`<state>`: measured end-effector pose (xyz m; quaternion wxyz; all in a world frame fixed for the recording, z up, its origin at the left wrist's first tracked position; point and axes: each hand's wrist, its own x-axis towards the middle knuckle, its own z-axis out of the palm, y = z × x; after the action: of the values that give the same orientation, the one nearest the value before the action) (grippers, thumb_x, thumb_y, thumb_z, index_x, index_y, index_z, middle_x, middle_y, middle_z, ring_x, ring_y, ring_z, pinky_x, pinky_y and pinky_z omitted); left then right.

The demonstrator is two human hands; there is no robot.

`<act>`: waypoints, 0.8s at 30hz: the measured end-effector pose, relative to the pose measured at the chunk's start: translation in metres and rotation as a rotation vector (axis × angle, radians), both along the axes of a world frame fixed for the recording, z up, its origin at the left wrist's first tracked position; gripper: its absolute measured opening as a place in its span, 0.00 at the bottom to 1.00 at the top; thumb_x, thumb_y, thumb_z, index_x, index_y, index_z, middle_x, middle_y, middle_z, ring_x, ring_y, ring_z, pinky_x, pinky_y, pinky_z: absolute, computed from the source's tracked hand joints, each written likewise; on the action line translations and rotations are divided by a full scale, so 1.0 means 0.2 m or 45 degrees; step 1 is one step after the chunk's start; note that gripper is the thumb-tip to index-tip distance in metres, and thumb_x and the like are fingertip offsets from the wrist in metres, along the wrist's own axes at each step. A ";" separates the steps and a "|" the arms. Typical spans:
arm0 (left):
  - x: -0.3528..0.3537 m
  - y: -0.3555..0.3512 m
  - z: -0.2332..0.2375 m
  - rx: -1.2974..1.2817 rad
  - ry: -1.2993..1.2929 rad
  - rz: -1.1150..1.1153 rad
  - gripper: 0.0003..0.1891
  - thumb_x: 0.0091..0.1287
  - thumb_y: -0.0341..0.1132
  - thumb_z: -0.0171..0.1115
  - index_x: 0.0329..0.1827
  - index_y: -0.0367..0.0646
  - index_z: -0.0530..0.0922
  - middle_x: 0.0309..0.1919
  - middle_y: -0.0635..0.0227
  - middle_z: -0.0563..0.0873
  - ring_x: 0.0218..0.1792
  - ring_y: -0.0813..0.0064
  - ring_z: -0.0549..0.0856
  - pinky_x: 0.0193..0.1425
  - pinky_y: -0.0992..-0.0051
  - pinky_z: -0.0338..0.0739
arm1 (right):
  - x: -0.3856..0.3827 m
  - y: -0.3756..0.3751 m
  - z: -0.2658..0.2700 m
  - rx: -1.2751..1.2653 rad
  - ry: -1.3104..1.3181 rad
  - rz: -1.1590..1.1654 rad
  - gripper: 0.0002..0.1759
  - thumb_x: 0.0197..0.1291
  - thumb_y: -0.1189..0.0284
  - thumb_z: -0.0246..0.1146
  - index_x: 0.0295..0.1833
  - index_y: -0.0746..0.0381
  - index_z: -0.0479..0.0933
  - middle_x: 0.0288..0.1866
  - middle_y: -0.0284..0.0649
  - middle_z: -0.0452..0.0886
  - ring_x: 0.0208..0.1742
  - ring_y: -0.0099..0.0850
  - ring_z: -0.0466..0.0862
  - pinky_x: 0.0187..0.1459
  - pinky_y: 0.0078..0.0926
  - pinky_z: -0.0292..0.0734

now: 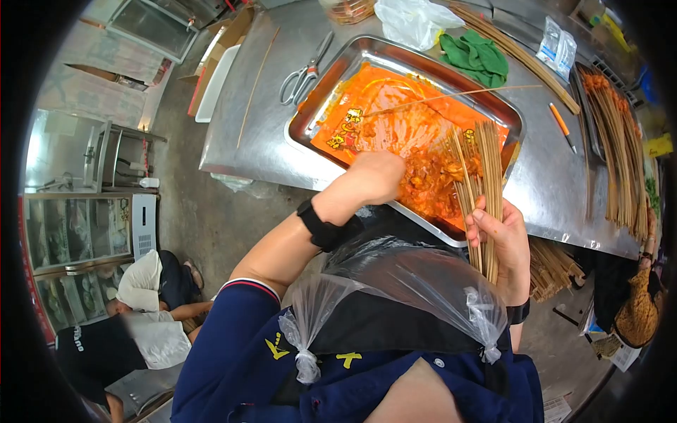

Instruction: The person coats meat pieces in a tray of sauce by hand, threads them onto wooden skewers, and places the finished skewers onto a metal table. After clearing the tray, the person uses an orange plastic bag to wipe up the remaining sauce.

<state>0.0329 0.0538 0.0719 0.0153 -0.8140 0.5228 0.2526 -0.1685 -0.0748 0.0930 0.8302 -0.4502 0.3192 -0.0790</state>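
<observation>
My left hand (377, 176) is closed at the near edge of a metal tray (300, 134), beside red, sauce-covered meat pieces (423, 194); its fingertips are hidden, and what they hold cannot be made out. In my right hand (504, 236) is a bundle of thin wooden skewers (490, 173), upright over the tray's right side, with meat near some of their tips. An orange printed sheet (331, 134) lies under the meat. One loose skewer (486, 91) lies across the tray, reaching past its right rim.
Scissors (307, 76), a green cloth (474, 58), a white plastic bag (416, 21) and an orange pen (560, 125) lie on the metal table (240, 151). Loaded skewers (617, 148) fill a tray at right. Another person (99, 352) is at lower left, near a glass-door fridge (77, 233).
</observation>
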 end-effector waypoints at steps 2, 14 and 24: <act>-0.06 -0.04 -0.01 -0.027 0.064 0.031 0.10 0.48 0.31 0.56 0.32 0.35 0.78 0.29 0.48 0.80 0.36 0.51 0.80 0.38 0.61 0.74 | 0.00 0.00 0.00 -0.007 -0.007 -0.014 0.06 0.54 0.77 0.60 0.38 0.63 0.72 0.27 0.37 0.78 0.21 0.20 0.78 0.21 0.13 0.73; 0.07 0.09 -0.09 -0.676 0.058 0.225 0.12 0.49 0.28 0.58 0.39 0.42 0.79 0.33 0.56 0.81 0.35 0.57 0.80 0.43 0.66 0.74 | 0.00 0.00 -0.01 -0.017 -0.001 0.041 0.06 0.55 0.76 0.60 0.39 0.63 0.71 0.26 0.36 0.78 0.22 0.20 0.78 0.22 0.13 0.73; -0.09 -0.03 -0.12 -0.548 0.191 0.032 0.10 0.48 0.23 0.53 0.35 0.35 0.75 0.28 0.47 0.79 0.34 0.49 0.79 0.37 0.58 0.73 | 0.00 0.01 0.00 -0.007 -0.001 0.052 0.07 0.55 0.76 0.59 0.39 0.64 0.71 0.27 0.37 0.78 0.22 0.20 0.78 0.22 0.13 0.74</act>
<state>0.0147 0.0482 0.0487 -0.2009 -0.7839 0.5541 0.1953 -0.1692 -0.0728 0.0924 0.8306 -0.4587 0.3096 -0.0630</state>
